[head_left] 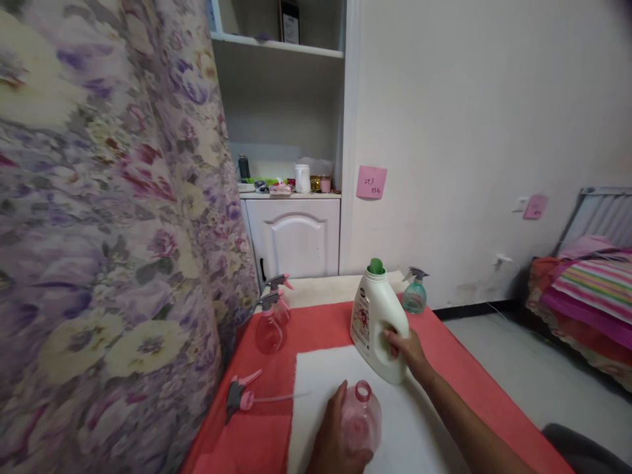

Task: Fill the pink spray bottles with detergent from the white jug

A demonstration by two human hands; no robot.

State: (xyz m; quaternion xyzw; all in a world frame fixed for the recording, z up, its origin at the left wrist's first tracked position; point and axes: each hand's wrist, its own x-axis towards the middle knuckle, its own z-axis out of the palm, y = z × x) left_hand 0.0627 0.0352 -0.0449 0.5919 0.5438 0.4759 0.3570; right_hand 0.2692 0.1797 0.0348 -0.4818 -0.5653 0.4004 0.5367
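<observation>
My left hand [332, 431] is closed around a clear pink spray bottle [363, 421] whose neck is bare, at the near edge of the white sheet [316, 375]. To its right, my right hand [402, 347] grips the handle of a large cream detergent jug [371, 322]. The jug's cap is off, and a green spout shows in its mouth. It tilts slightly, its base by the sheet. A grey and pink spray head [241, 398] with its thin tube lies on the left, apart from both hands.
Two pink spray bottles [270, 332] with heads on stand at the table's back left. A green spray bottle [415, 298] stands at the back right. The red cloth [316, 326] covers the table. A floral curtain [148, 263] hangs close on the left; a bed [582, 289] is far right.
</observation>
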